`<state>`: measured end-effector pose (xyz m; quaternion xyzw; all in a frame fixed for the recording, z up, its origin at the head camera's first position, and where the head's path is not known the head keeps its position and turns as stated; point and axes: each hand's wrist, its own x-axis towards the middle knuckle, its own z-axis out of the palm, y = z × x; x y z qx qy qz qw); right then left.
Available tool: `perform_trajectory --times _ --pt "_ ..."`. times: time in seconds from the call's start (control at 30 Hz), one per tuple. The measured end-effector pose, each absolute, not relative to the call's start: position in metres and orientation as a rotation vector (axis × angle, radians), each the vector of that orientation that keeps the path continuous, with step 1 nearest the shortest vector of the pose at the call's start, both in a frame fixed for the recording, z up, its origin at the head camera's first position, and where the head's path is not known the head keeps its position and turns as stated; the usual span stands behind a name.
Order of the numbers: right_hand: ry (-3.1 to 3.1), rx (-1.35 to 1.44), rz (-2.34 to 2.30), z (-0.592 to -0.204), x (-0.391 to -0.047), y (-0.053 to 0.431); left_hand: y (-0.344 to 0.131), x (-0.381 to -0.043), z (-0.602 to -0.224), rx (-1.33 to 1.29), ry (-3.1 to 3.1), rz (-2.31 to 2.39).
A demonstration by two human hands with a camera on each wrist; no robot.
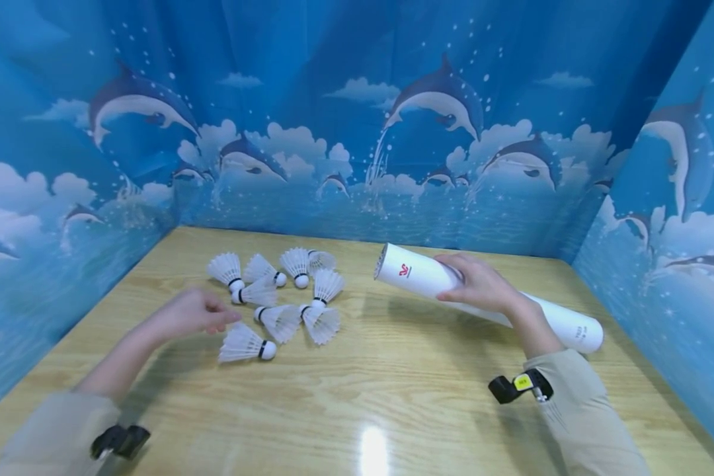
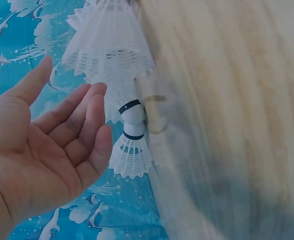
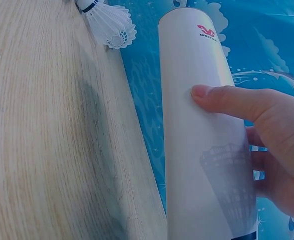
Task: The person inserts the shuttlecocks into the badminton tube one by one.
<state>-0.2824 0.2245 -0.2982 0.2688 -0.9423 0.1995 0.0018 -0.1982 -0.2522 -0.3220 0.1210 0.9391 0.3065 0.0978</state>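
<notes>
My right hand grips a long white shuttlecock tube around its middle. In the right wrist view the thumb lies along the printed tube, the fingers behind it. The tube's left end, with a dark mottled face, is raised above the table; whether the right end touches is unclear. My left hand hovers beside the feathers of the nearest white shuttlecock. Seen in the left wrist view, that hand has loosely bent fingers with nothing in them. Beyond it lie shuttlecocks.
Several more shuttlecocks lie in a loose cluster on the left half of the wooden table. Blue dolphin-print curtains stand behind and on both sides of it. Each sleeve carries a black wrist camera.
</notes>
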Motion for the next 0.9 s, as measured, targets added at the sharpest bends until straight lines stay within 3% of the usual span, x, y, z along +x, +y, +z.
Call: perform_trajectory --times 0.9 --pt "-2.964 0.843 0.619 -0.2999 -0.2835 0.2265 -0.2486 -0.2002 -0.3302 0.487 2.675 1.065"
